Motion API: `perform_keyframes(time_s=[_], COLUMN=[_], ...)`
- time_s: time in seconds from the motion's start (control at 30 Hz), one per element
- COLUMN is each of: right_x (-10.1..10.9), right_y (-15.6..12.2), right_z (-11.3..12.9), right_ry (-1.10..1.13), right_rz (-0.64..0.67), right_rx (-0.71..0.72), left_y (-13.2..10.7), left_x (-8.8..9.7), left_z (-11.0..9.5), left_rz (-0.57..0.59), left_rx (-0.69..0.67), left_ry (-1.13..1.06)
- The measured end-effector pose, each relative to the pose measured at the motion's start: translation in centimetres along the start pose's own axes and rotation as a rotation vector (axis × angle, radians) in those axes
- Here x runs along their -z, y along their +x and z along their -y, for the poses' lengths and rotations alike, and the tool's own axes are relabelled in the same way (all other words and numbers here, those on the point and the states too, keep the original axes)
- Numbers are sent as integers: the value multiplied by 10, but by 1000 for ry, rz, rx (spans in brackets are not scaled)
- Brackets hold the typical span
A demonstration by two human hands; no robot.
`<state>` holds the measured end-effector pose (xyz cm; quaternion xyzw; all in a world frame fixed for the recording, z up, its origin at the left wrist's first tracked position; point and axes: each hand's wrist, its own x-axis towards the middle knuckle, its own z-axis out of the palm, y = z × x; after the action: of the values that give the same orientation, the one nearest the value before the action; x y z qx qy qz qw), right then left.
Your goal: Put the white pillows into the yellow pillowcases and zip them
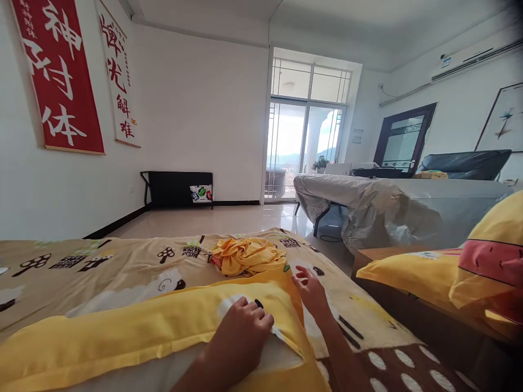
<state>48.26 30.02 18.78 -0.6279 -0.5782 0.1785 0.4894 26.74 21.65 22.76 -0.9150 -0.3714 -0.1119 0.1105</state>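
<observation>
My left hand [244, 325] rests with curled fingers on a yellow pillow [134, 332] in the foreground, gripping its case near the white inner edge. My right hand [311, 289] reaches past the pillow's far corner, fingers bent and pinching the yellow fabric there. The pillow lies on a tan patterned bed cover [102, 272] with sheep and mushroom prints. A crumpled yellow cloth [245, 255] sits on the cover just beyond both hands.
Two more yellow pillows [461, 272] lie on a wooden surface at the right. A table under a grey cover [392, 209] stands mid-room. A black low rack [177, 188] lines the far wall, with a glass balcony door [304, 147] beside it.
</observation>
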Motion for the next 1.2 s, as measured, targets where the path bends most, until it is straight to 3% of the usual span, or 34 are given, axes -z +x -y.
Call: perform_keyframes(time_s=[0.1,0.17,0.23,0.3,0.4,0.47,0.53,0.63,0.77,0.83,0.93,1.2], right_x=[20,18,5,-9,-18,-14,-7,1,1,-2,-7,-9], right_y=[-39,-67,-86,-92,-83,-77,-75,-78,-78,-74,-66,-57], right_z=[45,71,88,96,96,96,96,96,93,89,81,75], right_ry=[-47,-157,-324,-487,-667,-738,-763,-722,-643,-601,-447,47], right_rz=[400,586,555,427,306,274,239,196,183,196,233,318], right_rx=[188,231,243,219,126,90,91,134,120,105,129,155], left_y=[-4,-9,-13,-15,-15,-14,-14,-16,-17,-16,-14,3], left_x=[16,24,28,28,19,7,-9,-26,-19,-10,0,4], left_z=[16,21,19,8,-15,-28,-35,-32,-25,-23,-20,-27], left_rz=[19,-28,-108,-245,-521,-602,-519,-247,13,58,30,135], left_rx=[142,232,280,234,-100,-287,-269,-101,-3,44,54,114], left_ry=[-68,-70,-60,-20,58,110,140,106,-113,-280,-423,-394])
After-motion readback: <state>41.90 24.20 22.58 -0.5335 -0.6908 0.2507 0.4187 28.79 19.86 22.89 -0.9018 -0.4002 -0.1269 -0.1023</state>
